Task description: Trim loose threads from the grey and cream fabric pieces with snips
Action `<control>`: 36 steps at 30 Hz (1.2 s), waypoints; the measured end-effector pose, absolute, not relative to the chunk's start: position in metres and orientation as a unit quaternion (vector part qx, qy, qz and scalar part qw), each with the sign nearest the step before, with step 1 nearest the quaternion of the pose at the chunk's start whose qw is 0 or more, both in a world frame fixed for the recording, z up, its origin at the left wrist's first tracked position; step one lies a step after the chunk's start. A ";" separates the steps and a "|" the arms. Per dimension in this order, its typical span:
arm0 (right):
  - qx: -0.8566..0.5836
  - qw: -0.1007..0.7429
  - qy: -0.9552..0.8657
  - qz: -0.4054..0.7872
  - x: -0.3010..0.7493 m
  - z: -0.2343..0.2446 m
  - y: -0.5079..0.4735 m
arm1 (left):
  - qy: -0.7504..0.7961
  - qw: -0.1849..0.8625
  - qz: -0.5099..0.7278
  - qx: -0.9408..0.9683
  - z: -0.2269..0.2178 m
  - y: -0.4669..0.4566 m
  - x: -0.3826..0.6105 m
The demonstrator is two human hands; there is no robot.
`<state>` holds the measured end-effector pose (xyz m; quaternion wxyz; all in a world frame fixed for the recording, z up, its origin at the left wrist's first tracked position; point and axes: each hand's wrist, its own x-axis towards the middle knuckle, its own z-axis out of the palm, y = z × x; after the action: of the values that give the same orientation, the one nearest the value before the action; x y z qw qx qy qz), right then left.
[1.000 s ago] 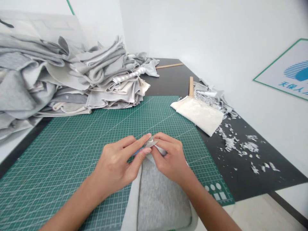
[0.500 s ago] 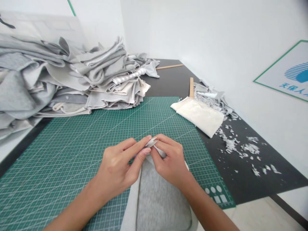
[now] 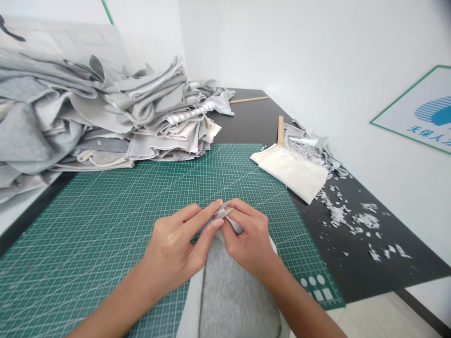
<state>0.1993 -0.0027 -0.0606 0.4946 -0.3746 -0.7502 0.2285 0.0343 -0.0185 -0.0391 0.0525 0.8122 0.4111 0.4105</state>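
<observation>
Between the thumb and fingers of my left hand [image 3: 178, 237] is a pair of thread snips [image 3: 222, 212]. Their pointed metal blades stick out to the right, and a bit of blue shows behind my fingers. My right hand [image 3: 248, 232] pinches the upper end of a grey fabric piece [image 3: 236, 291] right at the blades. From there the fabric hangs toward me over the mat's near edge, with a lighter strip along its left side. My fingertips hide most of the snips and the exact spot where blades and fabric meet.
A green cutting mat [image 3: 116, 225] covers much of the black table [image 3: 352, 263]. Grey fabric pieces [image 3: 116, 103] are heaped at the back left. On the right lie a folded cream cloth [image 3: 291, 171], a wooden stick [image 3: 281, 130] and scattered fabric scraps [image 3: 338, 213].
The blades of the snips now show more clearly and spread apart between my fingertips. Both hands stay in nearly the same place, and the view has shifted slightly.
</observation>
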 end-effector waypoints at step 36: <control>-0.396 0.486 -0.754 0.194 0.196 -0.064 -0.005 | 0.459 0.099 0.437 0.767 -0.042 -0.022 0.042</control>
<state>0.1960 -0.0051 -0.0635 0.4857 -0.3964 -0.7544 0.1944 0.0423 -0.0224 -0.0415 0.0988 0.7672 0.4591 0.4369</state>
